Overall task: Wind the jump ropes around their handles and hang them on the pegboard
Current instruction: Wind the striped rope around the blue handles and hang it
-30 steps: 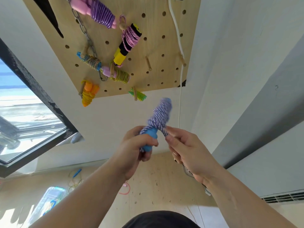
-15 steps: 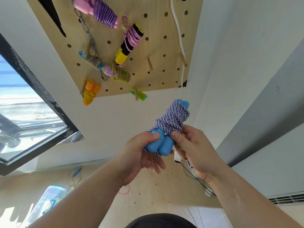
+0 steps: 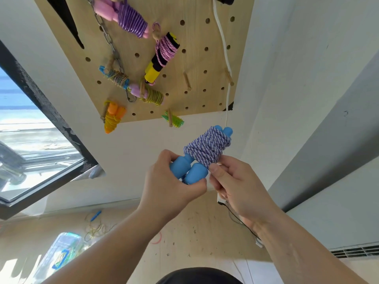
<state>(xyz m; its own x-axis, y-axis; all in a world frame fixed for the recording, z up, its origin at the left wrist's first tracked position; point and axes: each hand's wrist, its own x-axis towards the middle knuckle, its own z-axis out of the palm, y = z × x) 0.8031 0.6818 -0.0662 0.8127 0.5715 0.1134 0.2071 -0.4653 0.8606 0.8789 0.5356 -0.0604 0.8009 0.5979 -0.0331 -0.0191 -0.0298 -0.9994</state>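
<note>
Up and rightward goes the bundle since a second ago, no longer a blur, and both hands have shifted their hold on it.

Biggest first: the pegboard fills the top of the view, with wound ropes already hanging across its left half and along its bottom edge. The left hand has fingers and thumb curled round the two fat handle butts. The right hand pinches the near edge of the coil, thumb flat on the last turns.

The blue jump rope is fully wound and tilted up to the right, in the air just below the pegboard's bottom right corner and apart from it.

Two bare pegs wait toward the right side: a free peg and a second peg by the right edge, with a white cord running past it.

The step in hand, I'd say, is locking off the wrap. That right thumb should stay pressed until the tail is tucked under a turn (whether a hanging loop exists I cannot tell). Then lift with the left hand gripping low on the handles, aim for the first peg to avoid the cord, and let go only once the bundle hangs on its own.
</note>
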